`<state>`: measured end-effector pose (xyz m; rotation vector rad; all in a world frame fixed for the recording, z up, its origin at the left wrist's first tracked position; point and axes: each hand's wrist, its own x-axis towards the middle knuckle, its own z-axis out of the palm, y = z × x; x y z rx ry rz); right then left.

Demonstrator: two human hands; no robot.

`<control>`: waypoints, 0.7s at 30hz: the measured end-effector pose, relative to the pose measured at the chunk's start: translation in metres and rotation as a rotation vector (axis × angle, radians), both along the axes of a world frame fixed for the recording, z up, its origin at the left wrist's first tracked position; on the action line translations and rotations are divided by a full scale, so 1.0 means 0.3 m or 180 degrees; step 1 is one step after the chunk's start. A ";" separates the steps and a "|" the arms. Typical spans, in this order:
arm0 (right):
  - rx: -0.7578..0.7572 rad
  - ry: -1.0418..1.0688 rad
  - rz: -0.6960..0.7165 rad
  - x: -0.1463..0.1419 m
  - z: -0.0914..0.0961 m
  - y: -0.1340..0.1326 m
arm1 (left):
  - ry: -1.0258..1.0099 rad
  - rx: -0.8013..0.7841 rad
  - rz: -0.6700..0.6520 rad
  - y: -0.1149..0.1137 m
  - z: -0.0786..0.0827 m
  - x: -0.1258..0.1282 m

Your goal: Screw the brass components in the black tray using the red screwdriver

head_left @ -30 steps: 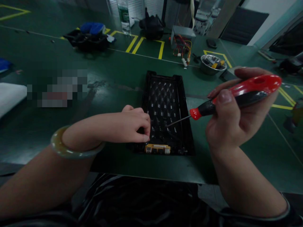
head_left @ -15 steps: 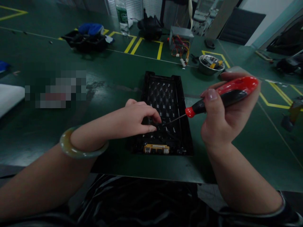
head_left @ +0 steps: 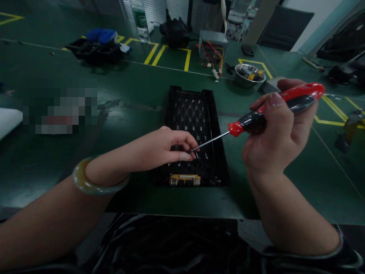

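Observation:
A screwdriver (head_left: 251, 120) with a red and black handle is gripped in my right hand (head_left: 281, 129). Its thin metal shaft slants down to the left, and the tip ends at the fingertips of my left hand (head_left: 173, 146). There the thumb and fingers come together in a pinch; anything small between them is hidden. Beneath both lies a black panel (head_left: 219, 160), long and frame-like, with a patterned inner face. A small yellow-orange circuit board (head_left: 185, 177) with ports sits at its near end. My left hand covers part of the panel's left side.
Towards the back of the green table are a metal bowl (head_left: 242, 78) of tools, a power supply (head_left: 213, 40) with coloured wires, a water bottle (head_left: 140, 23) and a black tray (head_left: 82, 53) with something blue on it. A blurred-out object (head_left: 61, 114) lies at left.
The screwdriver handle has moved right and slightly up with my right hand, showing more shaft. Its tip now meets my left fingertips, which have drawn closer together. The view has shifted slightly.

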<state>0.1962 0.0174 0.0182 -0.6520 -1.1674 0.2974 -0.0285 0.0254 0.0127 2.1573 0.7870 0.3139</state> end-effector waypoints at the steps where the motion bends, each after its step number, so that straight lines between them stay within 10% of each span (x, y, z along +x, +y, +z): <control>1: 0.0017 -0.0012 -0.0039 0.000 0.002 0.000 | -0.0075 -0.0191 0.0073 0.000 -0.005 0.000; 12: 0.0427 0.0093 -0.0343 0.004 0.024 -0.015 | -0.0262 -0.0776 0.0480 -0.005 -0.025 0.004; 21: 0.0467 -0.0466 -0.0409 -0.015 0.006 -0.022 | 0.0593 0.0440 0.0158 -0.035 -0.007 0.054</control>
